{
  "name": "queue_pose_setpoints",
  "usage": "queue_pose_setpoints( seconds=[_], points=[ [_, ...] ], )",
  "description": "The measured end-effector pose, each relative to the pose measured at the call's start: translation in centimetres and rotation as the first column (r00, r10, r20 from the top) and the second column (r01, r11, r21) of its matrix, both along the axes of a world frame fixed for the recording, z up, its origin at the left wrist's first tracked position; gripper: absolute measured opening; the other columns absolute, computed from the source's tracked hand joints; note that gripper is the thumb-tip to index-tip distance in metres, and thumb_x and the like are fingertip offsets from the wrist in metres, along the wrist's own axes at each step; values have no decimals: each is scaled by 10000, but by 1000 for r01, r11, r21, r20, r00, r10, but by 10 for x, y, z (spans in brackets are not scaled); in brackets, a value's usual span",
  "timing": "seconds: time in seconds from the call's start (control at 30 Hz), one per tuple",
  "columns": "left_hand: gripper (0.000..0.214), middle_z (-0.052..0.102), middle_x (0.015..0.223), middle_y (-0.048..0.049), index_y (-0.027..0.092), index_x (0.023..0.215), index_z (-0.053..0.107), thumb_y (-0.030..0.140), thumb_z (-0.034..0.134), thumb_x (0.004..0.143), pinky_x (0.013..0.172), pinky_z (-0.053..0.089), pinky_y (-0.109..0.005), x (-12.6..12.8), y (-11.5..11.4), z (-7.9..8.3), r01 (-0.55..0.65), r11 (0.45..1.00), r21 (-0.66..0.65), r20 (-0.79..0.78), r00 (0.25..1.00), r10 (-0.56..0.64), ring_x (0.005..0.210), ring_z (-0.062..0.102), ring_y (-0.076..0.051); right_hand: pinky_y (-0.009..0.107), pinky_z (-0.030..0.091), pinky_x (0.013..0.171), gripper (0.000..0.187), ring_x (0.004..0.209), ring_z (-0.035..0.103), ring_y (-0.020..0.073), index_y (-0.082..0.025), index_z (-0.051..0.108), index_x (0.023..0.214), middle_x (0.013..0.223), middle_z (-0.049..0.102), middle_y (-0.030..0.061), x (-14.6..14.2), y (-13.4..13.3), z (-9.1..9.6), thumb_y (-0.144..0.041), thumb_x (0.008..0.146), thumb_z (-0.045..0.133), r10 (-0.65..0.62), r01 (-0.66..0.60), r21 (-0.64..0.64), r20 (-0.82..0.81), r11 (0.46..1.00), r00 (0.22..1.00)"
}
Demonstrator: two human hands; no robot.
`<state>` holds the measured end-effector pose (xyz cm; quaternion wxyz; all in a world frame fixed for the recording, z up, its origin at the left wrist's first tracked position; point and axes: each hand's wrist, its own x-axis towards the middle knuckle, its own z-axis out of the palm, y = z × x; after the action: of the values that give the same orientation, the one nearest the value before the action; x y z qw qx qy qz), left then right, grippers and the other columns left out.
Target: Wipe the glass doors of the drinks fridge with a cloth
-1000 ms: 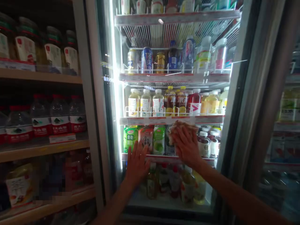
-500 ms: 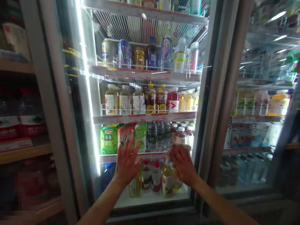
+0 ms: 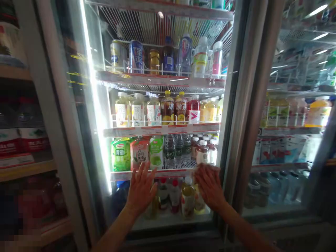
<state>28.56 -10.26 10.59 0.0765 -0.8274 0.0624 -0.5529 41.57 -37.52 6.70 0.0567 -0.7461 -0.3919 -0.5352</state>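
Lowered and shifted rightward since a second ago, the right hand [image 3: 209, 187] is laid, fingers pressed together, over a cloth [image 3: 215, 169] near the right door frame [image 3: 237, 147]; the left hand [image 3: 140, 192] is held spread before the shelf edge [image 3: 173, 173].

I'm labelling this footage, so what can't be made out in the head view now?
In the head view:
Cloth: mostly covered by the right hand, and blurred.
Topmost drinks: cut off by the upper edge.
Yellowish bottle: partly hidden behind the left hand.
Shelf labels: print too small.
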Motion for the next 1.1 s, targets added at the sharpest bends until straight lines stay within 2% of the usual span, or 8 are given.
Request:
queue_pose_setpoints(
  seconds=[0.13,0.2,0.3,0.47,0.63,0.8,1.0,1.1],
  points=[
    [454,425,1371,-194,145,1276,456,311,484,854,1114,152,-492,-5,8,-3,-75,997,-5,17,997,75,1389,166,-270,595,106,1086,593,1387,136,299,-160,310,1405,1462,309,122,4,28,43,-230,832,444,42,-49,167,46,985,998],
    [447,427,1373,-186,150,1273,461,306,482,855,1116,151,-482,-9,12,-7,-85,996,-1,11,996,85,1390,165,-264,553,63,1113,592,1393,127,257,-164,343,1389,1438,364,90,-3,40,42,-207,809,457,146,-143,-47,65,989,987],
    [451,419,1384,-174,154,1279,458,301,477,853,1119,148,-471,-15,24,-14,-91,996,-2,-2,996,91,1390,169,-259,467,-4,1142,541,1388,152,189,-206,438,1330,1403,428,15,-15,53,31,-189,789,462,283,-250,-365,41,897,958],
    [504,326,1447,-160,163,1331,401,269,481,844,1113,160,-493,-25,44,-15,-172,985,-27,-21,985,171,1396,135,-273,553,-10,1109,523,1394,115,268,-184,440,1333,1439,363,75,-22,82,46,-246,814,466,203,-201,-114,-1,973,979],
    [496,359,1434,-143,172,1318,420,277,491,839,1119,158,-478,-35,58,-18,-213,976,-40,-49,976,211,1394,149,-257,421,21,1146,606,1387,162,170,-177,333,1395,1453,345,35,-33,110,45,-179,797,427,428,-390,-533,-59,751,902],
    [478,355,1435,-141,185,1321,421,272,472,853,1108,167,-507,-44,77,-18,-301,951,-74,-70,953,296,1396,137,-259,549,-16,1109,573,1389,145,259,-174,341,1392,1443,353,84,-41,134,69,-255,834,445,313,-310,-256,-30,916,949],
    [477,363,1432,-128,197,1322,430,261,470,851,1103,165,-532,-55,101,-19,-357,928,-112,-125,931,343,1376,211,-272,419,26,1154,613,1373,207,166,-155,299,1407,1421,400,41,-54,167,48,-187,810,434,504,-481,-547,-121,685,855],
    [488,340,1441,-148,186,1336,409,264,460,857,1072,221,-556,-66,114,-21,-402,911,-94,-137,912,388,1354,266,-297,474,-18,1141,625,1386,167,210,-146,269,1420,1445,353,69,-62,192,41,-182,816,424,456,-465,-439,-135,769,880]
  ],
)
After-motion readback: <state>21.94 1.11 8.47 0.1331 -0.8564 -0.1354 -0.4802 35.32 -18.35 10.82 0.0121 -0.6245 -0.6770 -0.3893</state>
